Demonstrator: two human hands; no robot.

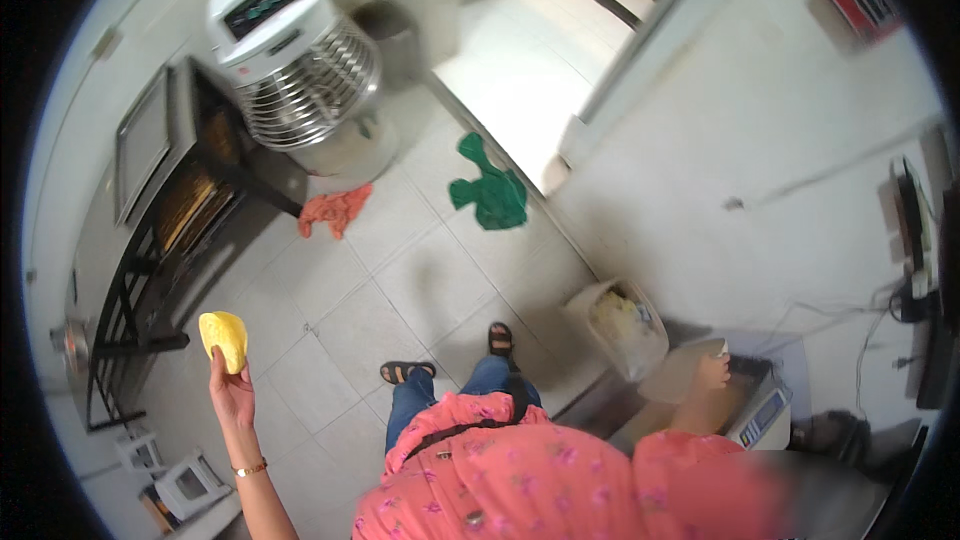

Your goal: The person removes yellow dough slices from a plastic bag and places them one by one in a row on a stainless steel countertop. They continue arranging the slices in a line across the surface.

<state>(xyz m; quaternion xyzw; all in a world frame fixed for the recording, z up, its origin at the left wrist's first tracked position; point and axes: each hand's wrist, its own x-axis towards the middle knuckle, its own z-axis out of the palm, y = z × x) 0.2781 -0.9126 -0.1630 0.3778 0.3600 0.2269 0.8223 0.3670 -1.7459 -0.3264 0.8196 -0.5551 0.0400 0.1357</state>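
Observation:
My left hand (231, 395) is raised at the lower left, its fingers closed on a yellow rounded item (226, 338). That item looks folded, with a glossy face; its kind is not clear. At the lower right, my right hand (712, 377) has its fingers bent at the corner of a pale flat panel (675, 370). A small whitish bit shows at the fingertips, and what they grip is hard to make out. Beside that hand is a dark-edged box, with a scale (762, 420) with a grey display close to it.
A white bin (620, 330) with crumpled waste stands by the right wall. A spiral mixer (310, 80) is at the back left, near a black rack (150, 240) with trays. A green cloth (495, 195) and an orange cloth (335, 210) lie on the tiled floor.

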